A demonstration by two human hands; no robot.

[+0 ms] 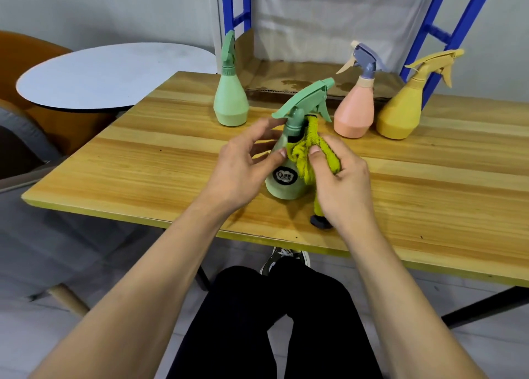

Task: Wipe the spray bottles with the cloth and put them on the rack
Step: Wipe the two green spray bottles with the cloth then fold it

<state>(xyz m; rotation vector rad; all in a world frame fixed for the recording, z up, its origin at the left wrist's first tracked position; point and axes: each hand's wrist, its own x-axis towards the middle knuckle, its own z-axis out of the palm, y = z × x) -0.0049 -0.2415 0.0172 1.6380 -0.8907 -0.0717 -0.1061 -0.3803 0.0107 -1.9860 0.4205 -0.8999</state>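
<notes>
A green spray bottle point(284, 182) with a black round label stands on the wooden table point(148, 167) in front of me. My left hand point(243, 164) holds its neck and shoulder, thumb on the body and fingers up by the trigger head. My right hand point(340, 175) grips a yellow-green cloth point(303, 152) and presses it against the bottle's right side. A second green bottle point(230, 98), a pink bottle point(355, 112) with a grey-blue head and a yellow bottle point(400, 112) stand farther back. The blue rack point(446, 32) rises behind the table, its low shelf point(303, 75) lined with stained cardboard.
A small dark object point(320, 222) lies on the table under my right wrist, near the front edge. A round white table point(108, 72) and an orange chair point(25, 49) stand at the left. My black-trousered legs and a shoe point(283, 260) are below the table.
</notes>
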